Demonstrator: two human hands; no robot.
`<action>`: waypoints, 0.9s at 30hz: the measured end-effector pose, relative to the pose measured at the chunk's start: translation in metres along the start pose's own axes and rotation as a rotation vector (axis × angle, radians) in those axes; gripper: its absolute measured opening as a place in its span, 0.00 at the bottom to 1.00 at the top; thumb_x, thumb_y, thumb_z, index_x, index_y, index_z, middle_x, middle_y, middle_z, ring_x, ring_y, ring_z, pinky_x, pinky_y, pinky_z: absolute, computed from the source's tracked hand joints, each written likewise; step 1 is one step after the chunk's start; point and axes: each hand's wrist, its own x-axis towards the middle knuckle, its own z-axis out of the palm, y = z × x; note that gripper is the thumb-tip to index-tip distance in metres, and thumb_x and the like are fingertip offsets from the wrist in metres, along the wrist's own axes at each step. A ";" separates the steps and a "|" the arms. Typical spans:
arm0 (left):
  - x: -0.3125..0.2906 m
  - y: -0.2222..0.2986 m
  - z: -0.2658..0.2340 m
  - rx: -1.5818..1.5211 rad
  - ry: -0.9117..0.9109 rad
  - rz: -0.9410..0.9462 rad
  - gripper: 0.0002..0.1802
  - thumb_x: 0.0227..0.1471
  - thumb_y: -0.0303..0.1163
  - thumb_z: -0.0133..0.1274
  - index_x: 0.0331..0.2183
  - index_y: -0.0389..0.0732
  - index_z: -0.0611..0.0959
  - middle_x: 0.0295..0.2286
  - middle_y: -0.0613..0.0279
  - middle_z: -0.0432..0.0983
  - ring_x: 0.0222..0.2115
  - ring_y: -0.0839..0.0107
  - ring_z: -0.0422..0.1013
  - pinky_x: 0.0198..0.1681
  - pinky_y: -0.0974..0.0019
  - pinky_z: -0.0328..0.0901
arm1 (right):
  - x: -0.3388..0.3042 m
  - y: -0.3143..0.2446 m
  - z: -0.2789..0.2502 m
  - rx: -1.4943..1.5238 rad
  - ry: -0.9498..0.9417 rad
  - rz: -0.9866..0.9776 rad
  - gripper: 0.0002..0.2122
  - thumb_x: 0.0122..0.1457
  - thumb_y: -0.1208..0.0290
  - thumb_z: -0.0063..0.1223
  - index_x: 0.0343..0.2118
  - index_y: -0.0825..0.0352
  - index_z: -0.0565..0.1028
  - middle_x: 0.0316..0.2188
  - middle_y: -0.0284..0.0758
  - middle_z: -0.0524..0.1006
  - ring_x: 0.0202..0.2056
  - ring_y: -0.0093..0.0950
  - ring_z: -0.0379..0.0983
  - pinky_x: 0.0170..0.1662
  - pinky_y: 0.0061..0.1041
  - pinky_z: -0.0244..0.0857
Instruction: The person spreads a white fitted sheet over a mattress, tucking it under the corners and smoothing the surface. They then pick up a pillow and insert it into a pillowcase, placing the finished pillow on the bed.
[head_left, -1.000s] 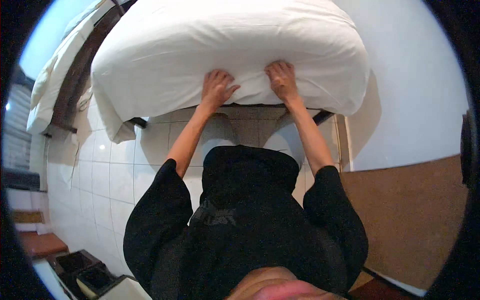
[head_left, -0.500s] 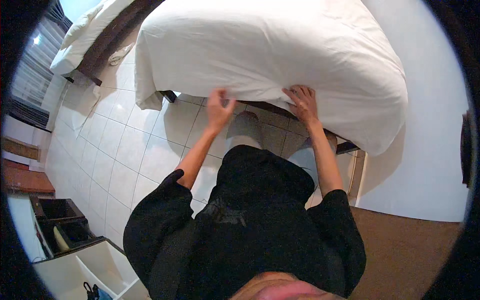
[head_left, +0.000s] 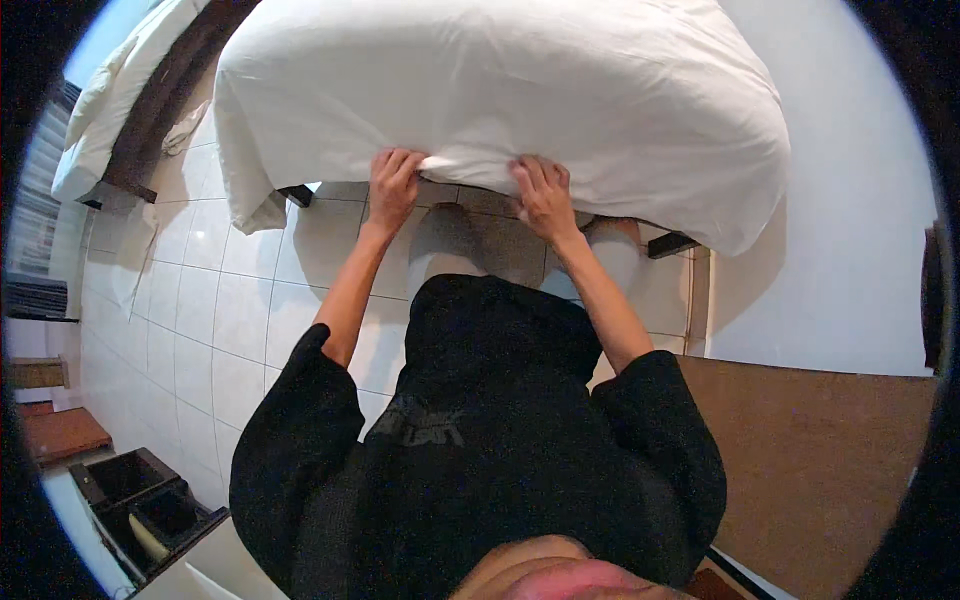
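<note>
**Both hands gripping the edge of the white bedding**

Since half a second ago, both hands are sitting closer together along the bedding's near edge, and the bed is filling more of the upper view. Nearest, the person's black top [head_left: 480,440] is covering the lower middle, with bare forearms reaching up from its sleeves. Left hand [head_left: 392,185] is curling its fingers over the hem of the white bedding [head_left: 520,90], its grip clenched on a bunched fold. Right hand [head_left: 545,195] is grasping the same hem just beside it, fingers closed on the cloth. Bedding is draping over the bed's end, hanging above the tiled floor [head_left: 230,300]. Farther left, a second bed [head_left: 110,110] is lying along the wall.
</note>
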 end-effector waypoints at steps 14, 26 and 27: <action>-0.056 -0.218 -0.126 0.485 0.572 -0.845 0.42 0.47 0.47 0.69 0.56 0.34 0.72 0.59 0.39 0.65 0.59 0.42 0.64 0.58 0.50 0.61 | -0.012 -0.009 -0.021 0.238 -0.212 0.000 0.10 0.50 0.77 0.58 0.37 0.65 0.74 0.38 0.39 0.77 0.45 0.42 0.76 0.51 0.41 0.70; -0.157 -0.233 -0.050 -0.505 0.031 -1.271 0.38 0.58 0.67 0.52 0.46 0.39 0.82 0.40 0.57 0.81 0.39 0.60 0.77 0.42 0.56 0.69 | -0.059 0.120 -0.078 0.005 0.435 0.658 0.12 0.55 0.64 0.60 0.35 0.66 0.76 0.34 0.42 0.76 0.40 0.43 0.75 0.47 0.41 0.68; -0.152 -0.211 -0.040 -0.686 0.003 -1.503 0.43 0.58 0.70 0.49 0.53 0.39 0.78 0.46 0.55 0.78 0.44 0.59 0.76 0.46 0.53 0.69 | -0.072 0.155 -0.094 -0.109 0.614 0.781 0.13 0.56 0.61 0.61 0.36 0.67 0.76 0.34 0.44 0.76 0.40 0.44 0.74 0.48 0.42 0.67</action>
